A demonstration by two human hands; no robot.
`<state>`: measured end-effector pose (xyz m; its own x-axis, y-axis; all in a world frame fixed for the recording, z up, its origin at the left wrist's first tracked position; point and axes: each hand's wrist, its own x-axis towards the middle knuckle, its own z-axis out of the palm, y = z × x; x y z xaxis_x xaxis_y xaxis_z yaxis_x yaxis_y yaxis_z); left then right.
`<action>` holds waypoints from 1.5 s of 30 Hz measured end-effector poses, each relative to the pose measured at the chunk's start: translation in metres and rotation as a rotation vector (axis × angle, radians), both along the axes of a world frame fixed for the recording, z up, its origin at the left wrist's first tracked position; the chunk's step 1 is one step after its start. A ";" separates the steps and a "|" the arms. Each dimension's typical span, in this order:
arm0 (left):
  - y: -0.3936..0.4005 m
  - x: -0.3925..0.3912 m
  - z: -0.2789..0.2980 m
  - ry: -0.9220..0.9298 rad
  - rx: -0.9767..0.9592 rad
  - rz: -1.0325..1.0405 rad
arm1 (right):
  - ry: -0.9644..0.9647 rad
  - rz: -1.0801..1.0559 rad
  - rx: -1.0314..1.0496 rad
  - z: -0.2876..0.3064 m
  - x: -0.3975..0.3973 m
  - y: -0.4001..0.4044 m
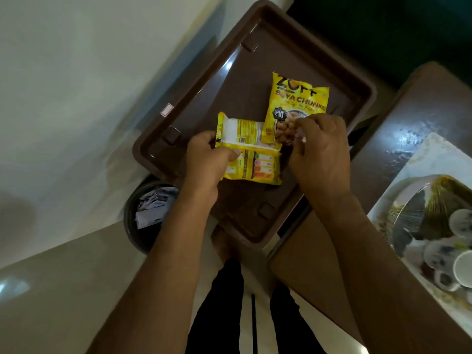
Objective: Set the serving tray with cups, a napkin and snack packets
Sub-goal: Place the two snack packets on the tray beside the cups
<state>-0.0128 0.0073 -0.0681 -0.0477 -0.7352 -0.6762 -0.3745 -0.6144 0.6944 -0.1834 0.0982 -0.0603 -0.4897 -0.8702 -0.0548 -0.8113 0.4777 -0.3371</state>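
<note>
On the brown serving tray (255,60) lie two yellow snack packets: one face up (298,98), the other back side up (252,159) just beside it, slightly overlapped. Left hand (207,159) pinches the back-side-up packet's left edge; right hand (319,154) curls its fingers on the face-up packet's lower end. Cups (457,241) sit well apart on another tabletop (408,123) at right.

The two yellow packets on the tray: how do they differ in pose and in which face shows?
The far packet shows its printed front; the near packet shows its back seam. The left hand grips the near one; the right hand pinches the far one's lower edge. Both are yellow and on the brown tray.
</note>
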 end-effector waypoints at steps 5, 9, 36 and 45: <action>-0.018 0.010 0.019 0.087 -0.147 -0.047 | -0.224 -0.193 -0.166 0.008 0.010 -0.010; -0.019 0.012 0.046 0.087 -0.720 -0.233 | -1.149 -0.594 -0.240 0.024 0.033 -0.025; -0.021 0.033 -0.001 0.112 -0.059 -0.013 | -0.522 -0.612 -0.144 0.006 0.000 -0.032; -0.015 0.028 0.002 -0.370 -0.429 -0.272 | -0.247 -0.407 0.145 0.000 -0.009 -0.055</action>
<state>0.0155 -0.0078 -0.0657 -0.0900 -0.9393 -0.3311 -0.7411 -0.1590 0.6524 -0.1921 0.0432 -0.0608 -0.7453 -0.5856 -0.3188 -0.4530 0.7956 -0.4023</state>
